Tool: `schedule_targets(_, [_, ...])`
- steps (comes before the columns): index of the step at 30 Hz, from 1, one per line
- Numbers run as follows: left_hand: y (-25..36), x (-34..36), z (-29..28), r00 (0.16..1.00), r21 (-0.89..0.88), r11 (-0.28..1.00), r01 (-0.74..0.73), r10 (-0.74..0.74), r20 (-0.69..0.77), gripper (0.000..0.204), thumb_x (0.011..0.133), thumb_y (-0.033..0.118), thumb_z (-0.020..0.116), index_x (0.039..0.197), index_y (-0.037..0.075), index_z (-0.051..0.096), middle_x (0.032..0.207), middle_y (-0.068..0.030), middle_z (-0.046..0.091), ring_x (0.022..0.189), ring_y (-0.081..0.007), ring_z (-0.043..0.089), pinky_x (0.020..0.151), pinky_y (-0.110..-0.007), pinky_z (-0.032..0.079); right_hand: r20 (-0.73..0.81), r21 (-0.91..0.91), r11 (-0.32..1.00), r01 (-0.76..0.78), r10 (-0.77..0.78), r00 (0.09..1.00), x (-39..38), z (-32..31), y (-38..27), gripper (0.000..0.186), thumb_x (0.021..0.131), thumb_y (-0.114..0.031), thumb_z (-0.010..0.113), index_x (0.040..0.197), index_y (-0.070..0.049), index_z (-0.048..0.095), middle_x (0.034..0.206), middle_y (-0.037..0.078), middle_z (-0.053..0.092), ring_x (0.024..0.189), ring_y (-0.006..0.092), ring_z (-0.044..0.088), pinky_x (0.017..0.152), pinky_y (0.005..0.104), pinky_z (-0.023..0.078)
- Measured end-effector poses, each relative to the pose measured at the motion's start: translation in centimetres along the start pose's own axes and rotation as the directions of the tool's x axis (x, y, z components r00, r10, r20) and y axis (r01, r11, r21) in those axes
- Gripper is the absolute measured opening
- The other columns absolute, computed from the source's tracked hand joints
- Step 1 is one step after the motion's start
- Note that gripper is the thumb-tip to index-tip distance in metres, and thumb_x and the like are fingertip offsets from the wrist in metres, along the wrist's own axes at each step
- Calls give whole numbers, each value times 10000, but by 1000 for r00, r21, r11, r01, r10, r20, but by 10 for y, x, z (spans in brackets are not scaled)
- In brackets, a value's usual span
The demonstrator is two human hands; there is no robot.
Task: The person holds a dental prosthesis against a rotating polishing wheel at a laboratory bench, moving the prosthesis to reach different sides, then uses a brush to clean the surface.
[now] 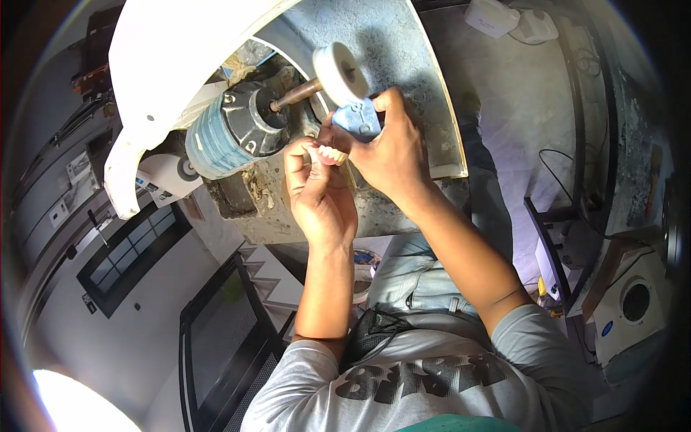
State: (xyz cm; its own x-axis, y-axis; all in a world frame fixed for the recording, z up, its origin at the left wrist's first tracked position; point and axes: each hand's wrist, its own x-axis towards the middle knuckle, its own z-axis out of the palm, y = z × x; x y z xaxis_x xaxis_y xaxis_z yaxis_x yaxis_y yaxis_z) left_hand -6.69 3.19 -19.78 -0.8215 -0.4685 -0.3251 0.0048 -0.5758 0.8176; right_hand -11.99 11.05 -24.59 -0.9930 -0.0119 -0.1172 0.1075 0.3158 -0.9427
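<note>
The white buffing wheel [340, 75] sits on the end of a shaft [299, 94] from the electric motor [229, 133], which lies to the wheel's left and slightly nearer the person. Just below the wheel, the right hand [394, 147] holds a blue block, probably polishing compound [358, 121], its fingers closed around the sides; the block's top edge appears to touch the wheel's lower rim. Farther below the wheel and a little to its left, the left hand [322, 198] pinches a denture [330, 155] between thumb and fingers, teeth facing outward, apart from the wheel. A white hood [191, 54] curves around to the wheel's left, and the desk [302, 229] runs beneath it all.

Whether the wheel is turning cannot be told. If it is, the main risk would be its rim catching the block's edge and wrenching it loose, since bare fingertips lie close to the contact. Pressing too hard or meeting the rim at a corner could cause that. The denture, held only by its end in a light pinch, might slip and break if the hands bumped together.
</note>
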Motion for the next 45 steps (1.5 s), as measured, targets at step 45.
schedule_targets(45, [-2,8,-1,995,242,970,30,-51,81,95,873,0,510,965,-5,533,1088,-156,556,881,-144,546,819,-263,434,107,31,980,-198,194,975,18,-19,10,437,663,-272,741,857,31,492,812,164,562,745,248,569,649,363,459])
